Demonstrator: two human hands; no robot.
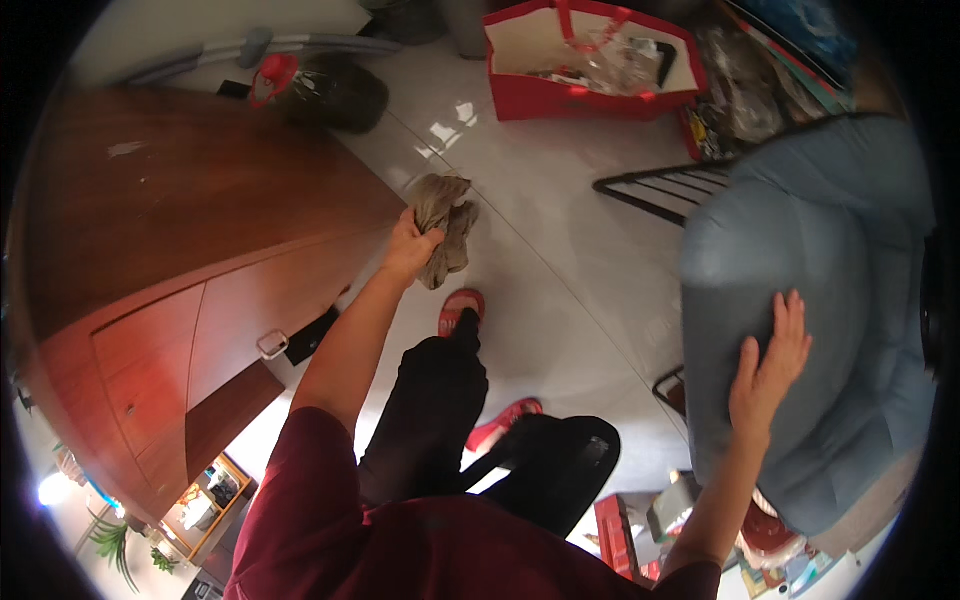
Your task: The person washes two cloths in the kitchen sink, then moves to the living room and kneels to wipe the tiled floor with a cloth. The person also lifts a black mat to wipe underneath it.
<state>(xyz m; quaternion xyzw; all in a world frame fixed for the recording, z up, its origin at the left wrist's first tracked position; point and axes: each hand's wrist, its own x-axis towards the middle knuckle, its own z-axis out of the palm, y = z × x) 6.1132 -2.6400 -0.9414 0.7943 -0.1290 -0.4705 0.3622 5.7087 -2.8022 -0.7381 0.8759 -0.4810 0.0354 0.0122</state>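
Note:
My left hand (411, 246) grips a crumpled brown cloth (442, 225), which hangs over the tiled floor just off the corner of a reddish-brown wooden cabinet (217, 180). Far to the right, my right hand (769, 367) rests with spread fingers on the seat of a blue-grey padded chair (810, 255). Nothing is held in that hand. The chair stands on a black metal frame (660, 184), part of which shows beyond the seat's edge.
A red bag (585, 105) full of assorted items stands on the floor (540, 225) ahead. Beyond the cabinet sits a dark container with a red cap (279, 69). Plastic-wrapped goods (739, 82) crowd the far right. A red box (616, 536) lies behind me at right.

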